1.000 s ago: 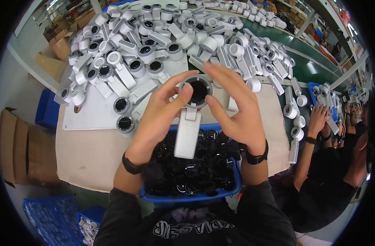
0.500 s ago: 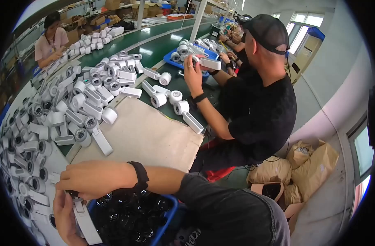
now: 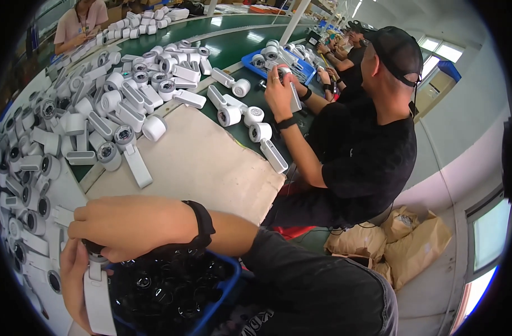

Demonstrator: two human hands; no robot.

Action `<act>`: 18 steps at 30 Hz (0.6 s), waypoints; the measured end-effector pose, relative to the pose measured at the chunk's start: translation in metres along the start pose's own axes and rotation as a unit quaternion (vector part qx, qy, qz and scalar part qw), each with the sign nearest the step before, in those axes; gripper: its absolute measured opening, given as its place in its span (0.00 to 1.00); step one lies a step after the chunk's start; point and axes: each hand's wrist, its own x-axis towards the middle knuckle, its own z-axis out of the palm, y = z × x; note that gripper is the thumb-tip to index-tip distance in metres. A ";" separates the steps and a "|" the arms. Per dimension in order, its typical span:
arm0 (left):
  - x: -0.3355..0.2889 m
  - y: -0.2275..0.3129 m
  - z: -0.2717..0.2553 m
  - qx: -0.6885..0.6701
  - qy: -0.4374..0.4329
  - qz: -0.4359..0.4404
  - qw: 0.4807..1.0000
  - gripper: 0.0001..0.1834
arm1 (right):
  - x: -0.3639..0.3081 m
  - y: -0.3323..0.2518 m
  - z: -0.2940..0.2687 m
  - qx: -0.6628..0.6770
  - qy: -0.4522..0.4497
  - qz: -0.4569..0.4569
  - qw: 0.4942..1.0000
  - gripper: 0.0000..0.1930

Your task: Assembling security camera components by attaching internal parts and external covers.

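At the lower left, my left hand [image 3: 74, 274] is wrapped round a white handheld fan [image 3: 101, 308], its flat handle pointing down toward the lower edge. My right hand [image 3: 134, 225], with a black band on its wrist, lies over the fan's round head, fingers curled onto it. A dark round part [image 3: 92, 246] shows beneath those fingers; most of it is hidden. Just under my right wrist stands a blue bin [image 3: 232, 280] holding many glossy black round pieces [image 3: 172, 288].
White handheld fans [image 3: 130, 112] lie heaped on the left and far side. A beige board [image 3: 205, 157] covers the near bench. On the right a co-worker [image 3: 373, 129] in black holds a white fan beside a blue tray [image 3: 256, 67]. Brown paper sacks [image 3: 415, 246] stand on the floor.
The view has shifted, so my hands sit a little farther left. My right hand still covers the fan's head. The co-worker's fan has swung from level to handle down.
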 end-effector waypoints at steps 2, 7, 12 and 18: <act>-0.004 0.006 -0.005 0.004 0.013 -0.005 1.000 0.26 | 0.006 -0.002 0.005 0.003 -0.001 0.004 1.000 0.20; 0.012 -0.016 -0.016 0.041 -0.076 0.080 0.993 0.28 | 0.005 -0.001 0.005 0.002 -0.006 0.002 1.000 0.19; -0.004 0.001 -0.015 -0.024 -0.069 0.011 0.997 0.29 | 0.011 0.007 -0.001 0.027 -0.003 -0.050 0.998 0.21; 0.006 0.006 0.025 0.016 0.034 0.236 0.971 0.32 | 0.018 0.013 0.022 0.213 0.121 0.042 0.969 0.34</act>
